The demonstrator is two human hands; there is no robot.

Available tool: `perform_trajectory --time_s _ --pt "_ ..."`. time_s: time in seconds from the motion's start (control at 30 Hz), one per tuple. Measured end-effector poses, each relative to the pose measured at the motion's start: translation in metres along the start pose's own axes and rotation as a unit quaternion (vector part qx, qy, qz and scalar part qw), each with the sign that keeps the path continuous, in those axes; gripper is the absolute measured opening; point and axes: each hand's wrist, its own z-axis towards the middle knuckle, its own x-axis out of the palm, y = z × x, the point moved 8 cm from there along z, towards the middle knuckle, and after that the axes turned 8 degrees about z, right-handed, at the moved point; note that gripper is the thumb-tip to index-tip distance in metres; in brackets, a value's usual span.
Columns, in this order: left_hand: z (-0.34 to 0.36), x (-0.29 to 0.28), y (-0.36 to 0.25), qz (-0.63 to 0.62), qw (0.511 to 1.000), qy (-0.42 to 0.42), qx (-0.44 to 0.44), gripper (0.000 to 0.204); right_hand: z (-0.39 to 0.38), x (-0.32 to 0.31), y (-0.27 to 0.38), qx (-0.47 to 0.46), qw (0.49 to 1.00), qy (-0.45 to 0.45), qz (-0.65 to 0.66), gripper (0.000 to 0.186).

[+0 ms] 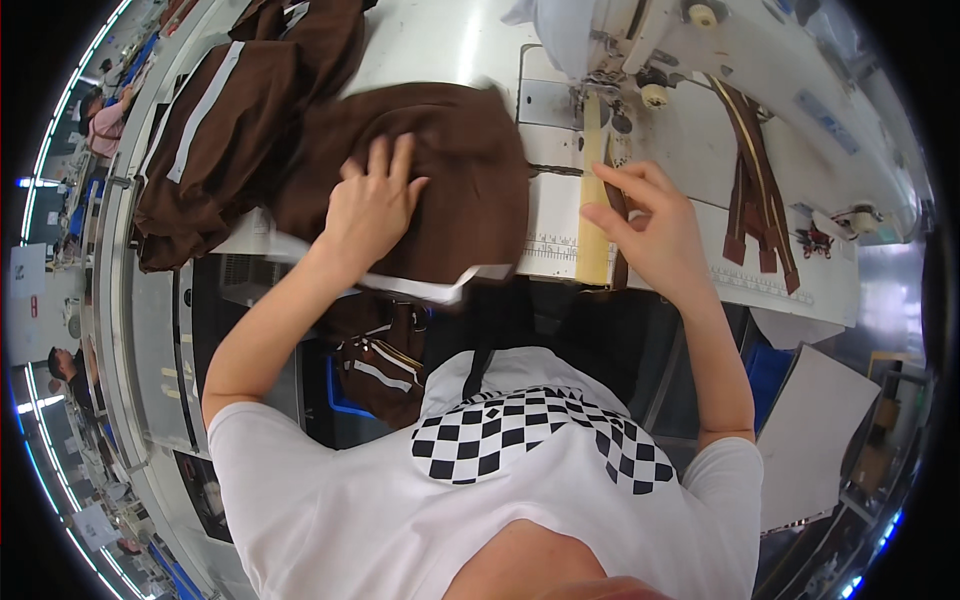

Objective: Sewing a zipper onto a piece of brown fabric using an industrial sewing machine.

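A dark brown fabric piece (470, 170) with a white strip along its near edge lies on the sewing table, its outline blurred. My left hand (378, 200) rests on it, palm down and fingers spread. At the right, my right hand (645, 225) is beside a yellow strip (592, 245) on the machine bed, thumb and forefinger apart over it. A narrow brown zipper strip (619, 265) runs down beside the yellow strip, partly hidden behind that hand. Just beyond is the sewing machine's needle area (605, 85).
More brown fabric with white stripes (225, 130) is heaped at the left. Several brown zippers (745, 190) lie right of the needle area. A ruler scale (550, 245) runs along the table's front. Below the table sits a blue bin (345, 395) with brown pieces. Other people work far left.
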Motion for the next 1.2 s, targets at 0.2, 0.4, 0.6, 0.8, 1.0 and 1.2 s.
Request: perform_trajectory --time_s 0.2,0.4,0.6,0.8,1.0,1.2 --pt "0.02 -0.023 -0.022 0.039 0.999 -0.008 0.037 0.027 -0.054 -0.021 0.033 -0.115 0.991 -0.072 0.019 0.033" --pt "0.076 -0.071 -0.075 -0.233 0.96 -0.152 0.045 0.029 -0.109 -0.029 0.103 -0.402 0.892 -0.148 -0.145 0.033" --pt "0.097 -0.024 -0.087 -0.354 0.934 -0.025 0.035 0.033 -0.106 -0.017 0.082 -0.335 0.935 -0.093 -0.077 0.034" --pt "0.077 -0.005 -0.064 -0.715 0.649 0.233 -0.112 0.048 -0.071 -0.002 0.031 -0.153 0.985 -0.079 0.027 0.036" --pt "0.098 0.006 -0.056 -0.504 0.857 0.102 0.024 0.044 -0.06 0.013 0.015 -0.147 0.989 0.022 0.019 0.034" --pt "0.117 -0.01 -0.052 -0.244 0.954 -0.156 0.081 0.026 -0.009 -0.004 -0.015 0.044 0.999 0.012 0.014 0.024"
